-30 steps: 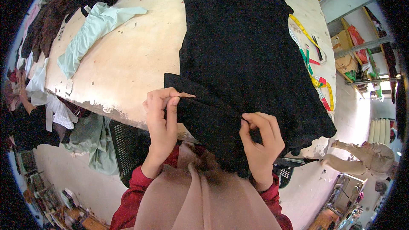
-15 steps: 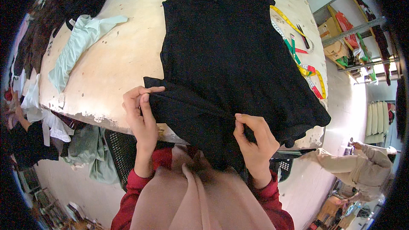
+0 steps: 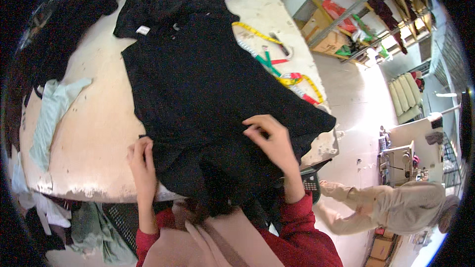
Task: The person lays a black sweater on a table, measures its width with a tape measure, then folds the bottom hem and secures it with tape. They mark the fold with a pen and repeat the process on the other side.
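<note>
A black fabric garment (image 3: 193, 84) lies spread over the table, its near part bunched and hanging over the front edge. At its left near corner, my left hand (image 3: 142, 160) is closed with thumb and fingers pinching the fabric edge. My right hand (image 3: 272, 141) is over the lower middle of the garment, fingers loosely bent and apart, with no fabric visibly gripped; it is slightly blurred. A white label (image 3: 143, 30) shows on the black cloth at the far end.
The pale worn table (image 3: 94, 118) holds a mint-green cloth piece (image 3: 52, 123) and dark cloth (image 3: 64, 34) at left. Coiled measuring tapes (image 3: 292, 79) lie right of the garment. A person in beige (image 3: 396, 207) is at the right, near a shelf (image 3: 341, 20).
The view has turned, so the table sits farther left. My right hand has let go of the pinched fold and moved up over the garment. My left hand still pinches its left edge.
</note>
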